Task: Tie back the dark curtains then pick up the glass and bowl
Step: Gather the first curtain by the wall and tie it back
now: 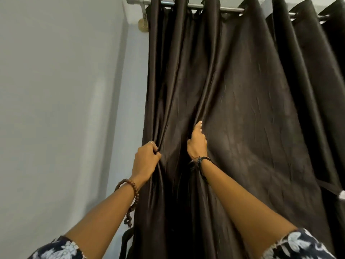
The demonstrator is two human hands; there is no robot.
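Note:
A dark brown satin curtain hangs in folds from a metal rod and fills the right half of the view. My left hand grips a fold near the curtain's left edge, fingers curled into the cloth. My right hand is a little higher and to the right, with its fingers tucked behind another fold and the thumb on top. A dark strap hangs by the curtain's lower left edge. No glass or bowl is in view.
A plain pale wall takes up the left half. The rod's bracket is fixed to the wall at the top, with a small round wooden knob under it. More curtain folds continue to the right.

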